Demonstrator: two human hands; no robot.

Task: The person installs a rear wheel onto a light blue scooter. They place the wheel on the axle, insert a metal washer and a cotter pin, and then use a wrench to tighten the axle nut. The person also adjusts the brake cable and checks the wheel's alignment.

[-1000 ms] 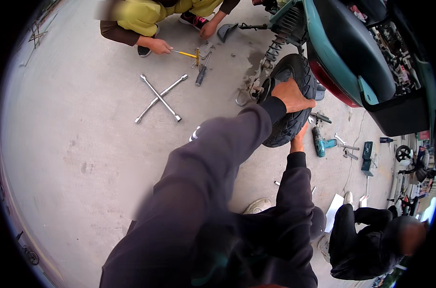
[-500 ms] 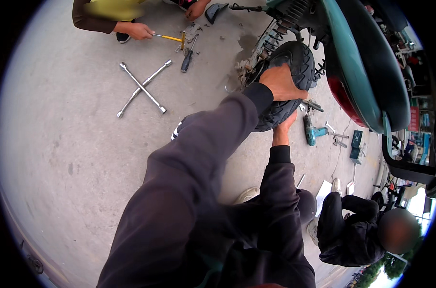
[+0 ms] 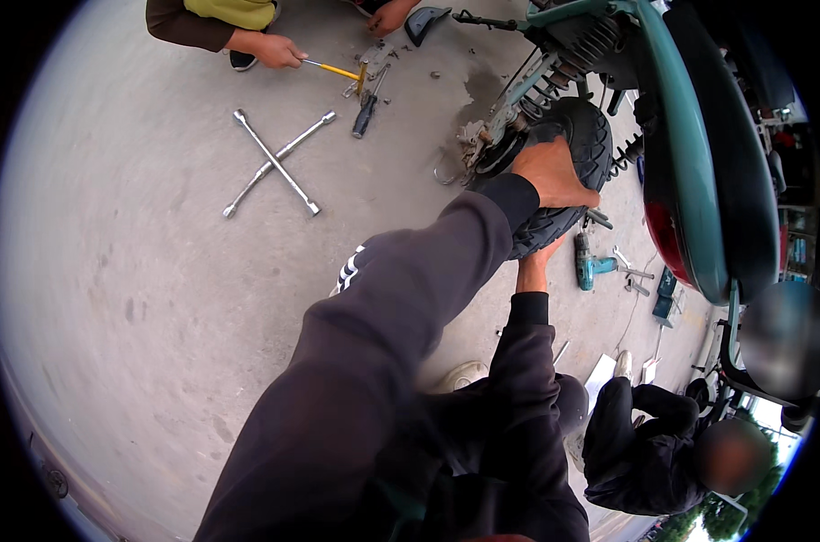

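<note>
A black, chunky-treaded tyre [image 3: 594, 135] sits on the rear wheel of a green scooter [image 3: 694, 172]. My left hand [image 3: 554, 173] lies over its near upper side, fingers curled round the tread and thumb toward the right. From below, my right hand [image 3: 538, 264] holds the tyre's lower edge; its fingertips are hidden behind the rubber. Rusty brake parts and a coil spring [image 3: 600, 50] show beside the wheel. Right of my right hand, on the ground, lies a teal cordless drill [image 3: 585, 262].
A chrome cross wheel wrench [image 3: 274, 163] lies on the concrete at left. Farther off, another person's hand [image 3: 279, 51] holds a yellow-handled hammer [image 3: 338, 70] near a screwdriver [image 3: 366, 113]. Spanners [image 3: 623, 256] lie beyond the drill. A person in black [image 3: 640, 443] sits at lower right.
The view has shifted, so the scooter, wheel and both hands appear farther right and lower. My hands keep their hold on the tyre. A blurred head has come in at the right edge.
</note>
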